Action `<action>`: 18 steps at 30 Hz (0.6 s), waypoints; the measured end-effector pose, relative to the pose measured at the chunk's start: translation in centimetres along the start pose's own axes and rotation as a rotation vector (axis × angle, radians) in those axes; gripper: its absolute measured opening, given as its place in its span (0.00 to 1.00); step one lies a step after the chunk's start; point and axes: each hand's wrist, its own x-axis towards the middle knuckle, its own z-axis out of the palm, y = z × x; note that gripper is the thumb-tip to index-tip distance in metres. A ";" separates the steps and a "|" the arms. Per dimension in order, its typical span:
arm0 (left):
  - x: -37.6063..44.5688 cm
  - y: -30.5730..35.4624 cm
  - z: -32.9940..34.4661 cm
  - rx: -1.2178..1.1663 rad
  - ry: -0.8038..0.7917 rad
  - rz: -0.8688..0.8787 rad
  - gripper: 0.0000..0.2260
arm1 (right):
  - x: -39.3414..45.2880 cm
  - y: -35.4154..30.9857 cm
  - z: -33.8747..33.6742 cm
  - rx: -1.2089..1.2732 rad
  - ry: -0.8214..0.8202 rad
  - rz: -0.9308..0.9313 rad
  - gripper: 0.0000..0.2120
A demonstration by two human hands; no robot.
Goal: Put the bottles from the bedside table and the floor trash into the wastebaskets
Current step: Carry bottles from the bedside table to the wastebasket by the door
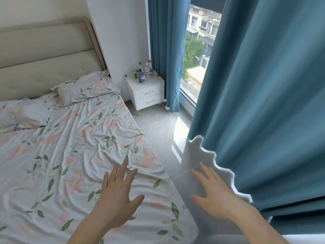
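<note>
Several plastic bottles with red, green and blue caps stand and lie on a white two-drawer bedside table in the far corner, beside the bed and the curtain. My left hand hovers over the foot of the bed, fingers spread, holding nothing. My right hand is held out over the floor near the curtain, fingers straight, also holding nothing. Both hands are far from the bottles. No wastebasket or floor trash shows in this view.
A bed with a floral sheet and pillows fills the left. Teal curtains hang on the right and by the window. A strip of grey tiled floor runs between bed and window toward the table.
</note>
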 end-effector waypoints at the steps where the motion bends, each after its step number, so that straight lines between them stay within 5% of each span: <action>1: 0.3 0.3 -0.2 0.000 0.012 -0.001 0.44 | 0.4 0.1 -0.6 0.006 0.011 -0.011 0.39; 9: 3.7 2.6 0.4 0.028 -0.037 0.041 0.44 | 2.0 1.1 -1.8 0.002 0.029 -0.050 0.39; 18: 11.0 10.3 1.0 0.008 0.002 0.002 0.44 | 7.4 9.4 -7.8 0.059 0.031 -0.089 0.39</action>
